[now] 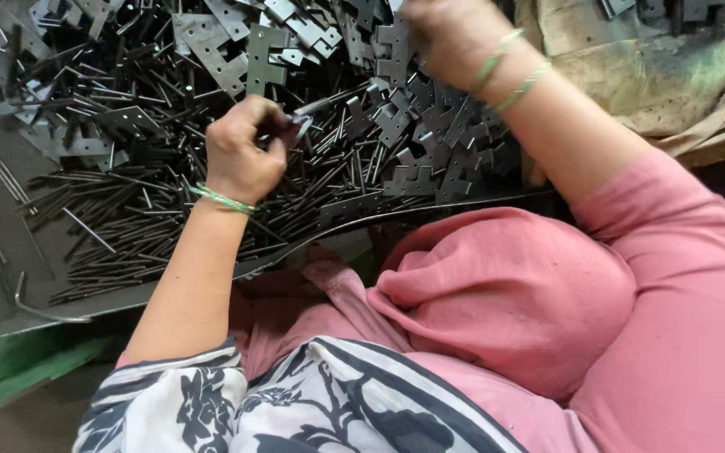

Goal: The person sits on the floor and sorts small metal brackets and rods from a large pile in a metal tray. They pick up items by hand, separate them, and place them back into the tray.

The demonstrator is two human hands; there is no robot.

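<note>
My left hand is closed around a small metal hinge piece with a thin pin sticking out to the right. It hovers over a heap of thin dark metal pins. My right hand reaches up to the top edge of the view into a pile of flat notched hinge plates; its fingers are curled among the plates, and what they grip is hidden. Both wrists carry green bangles.
The pins and plates lie on a dark metal sheet whose curved front edge runs across my lap. More hinge plates lie at the top. Worn cardboard sits at the right. Pink and patterned cloth covers my knees.
</note>
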